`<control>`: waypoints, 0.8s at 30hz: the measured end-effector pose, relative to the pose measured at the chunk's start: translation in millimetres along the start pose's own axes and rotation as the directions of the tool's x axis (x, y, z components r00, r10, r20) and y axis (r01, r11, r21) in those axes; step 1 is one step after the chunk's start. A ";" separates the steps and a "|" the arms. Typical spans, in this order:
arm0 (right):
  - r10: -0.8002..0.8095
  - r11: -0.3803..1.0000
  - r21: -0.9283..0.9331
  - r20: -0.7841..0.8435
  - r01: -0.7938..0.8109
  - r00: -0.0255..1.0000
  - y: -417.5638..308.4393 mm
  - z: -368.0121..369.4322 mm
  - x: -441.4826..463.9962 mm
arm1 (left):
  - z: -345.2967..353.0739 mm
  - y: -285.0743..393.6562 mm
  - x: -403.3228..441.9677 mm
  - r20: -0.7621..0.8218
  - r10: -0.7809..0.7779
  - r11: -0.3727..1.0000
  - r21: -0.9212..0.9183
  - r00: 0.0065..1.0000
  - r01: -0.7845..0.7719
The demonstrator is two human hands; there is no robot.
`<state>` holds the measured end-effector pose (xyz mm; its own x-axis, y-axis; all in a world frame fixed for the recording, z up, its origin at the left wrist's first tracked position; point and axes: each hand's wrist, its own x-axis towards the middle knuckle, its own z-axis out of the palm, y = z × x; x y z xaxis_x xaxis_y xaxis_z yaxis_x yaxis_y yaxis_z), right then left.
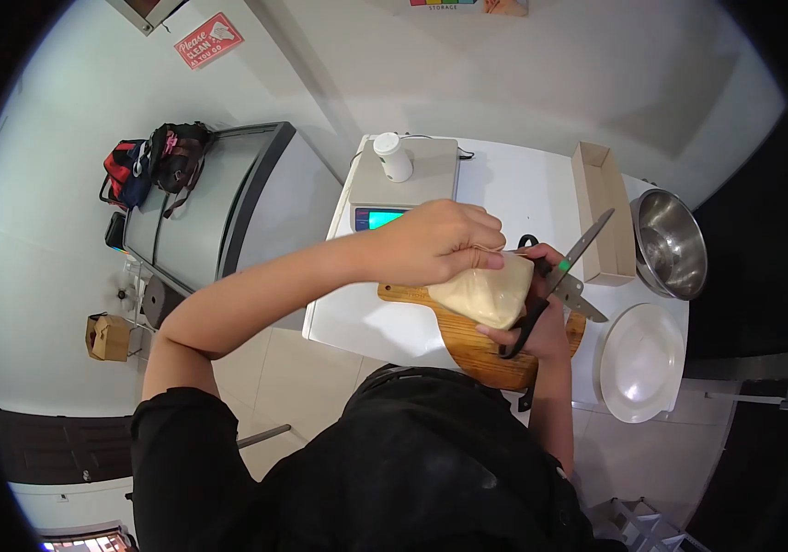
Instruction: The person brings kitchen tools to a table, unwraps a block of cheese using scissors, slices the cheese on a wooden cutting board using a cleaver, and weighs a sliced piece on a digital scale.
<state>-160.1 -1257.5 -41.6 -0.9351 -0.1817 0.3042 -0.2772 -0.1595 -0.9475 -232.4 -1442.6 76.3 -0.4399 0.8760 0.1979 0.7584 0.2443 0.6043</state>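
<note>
A clear plastic bag (484,293) packed with something pale yellow is between my two hands, over a wooden cutting board (472,342). My left hand (446,243) is closed, pinching the bag at its upper edge. From the right, my right hand (548,322) holds a pair of scissors (582,241) with black handles and a green mark near the pivot. The blades are spread and point away from the bag, to the right. Fingers of my right hand also rest against the bag's side. The bag hides part of that hand and of the board.
Behind my left hand stands a digital scale (368,189) with a lit display and a white cup-like container (393,158) on it. A long cardboard box (604,216), a steel bowl (670,244) and a white oval plate (642,363) line the table's right side. Bags (159,164) lie on a glass-topped freezer.
</note>
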 end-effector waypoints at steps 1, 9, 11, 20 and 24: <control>0.002 1.000 0.000 -0.001 -0.002 1.000 0.9 -2.9 -0.4 | 2.8 3.0 -0.7 0.001 0.000 1.000 -0.002 1.000 0.000; 0.054 0.993 0.101 0.057 -0.060 0.997 -4.3 -14.9 3.2 | 10.3 14.3 -1.3 0.023 -0.400 0.774 -0.526 0.916 0.351; 0.028 0.992 0.119 0.112 -0.041 0.993 -6.2 -18.0 6.3 | 8.2 10.4 -3.0 0.058 -0.367 0.806 -0.478 0.928 0.349; 0.281 0.793 0.448 0.333 -0.413 0.900 -81.3 -100.9 -32.6 | -8.2 8.2 -5.3 0.082 -0.254 0.895 -0.357 0.964 0.266; 0.434 0.538 0.382 0.639 -0.752 0.635 -108.8 -93.5 -40.3 | -10.9 16.1 -6.7 0.089 -0.289 0.892 -0.337 0.953 0.302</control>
<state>-112.9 -1142.1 40.0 -0.5728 -0.8050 -0.1544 0.6382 -0.3197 -0.7004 -222.5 -1449.0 93.2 -0.5960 0.8012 -0.0544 0.3814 0.3420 0.8588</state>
